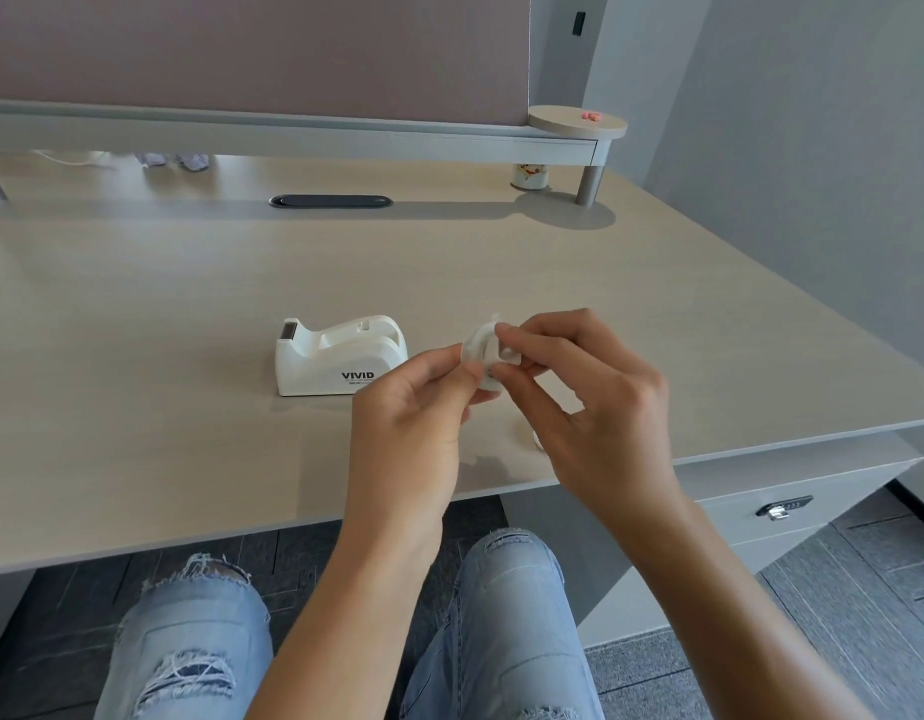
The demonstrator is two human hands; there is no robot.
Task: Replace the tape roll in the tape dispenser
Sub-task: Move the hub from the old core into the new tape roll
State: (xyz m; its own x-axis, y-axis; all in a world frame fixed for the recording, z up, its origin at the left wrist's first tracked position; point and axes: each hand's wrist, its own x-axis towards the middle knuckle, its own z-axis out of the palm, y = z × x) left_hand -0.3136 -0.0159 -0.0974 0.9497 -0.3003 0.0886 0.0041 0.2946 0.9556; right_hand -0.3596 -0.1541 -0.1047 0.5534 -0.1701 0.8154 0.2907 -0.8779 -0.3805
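Surface (137,314): light wood grain, wide bare area left and behind, front edge near hands. Tape dispenser (340,356): white, upright, left of hands, "VIVID" printed on side, cradle holds no roll. Left hand (413,407): fingers closed on tape roll (478,350), pale, translucent, raised above surface. Right hand (579,397): fingertips pinched on white hub piece at roll centre.
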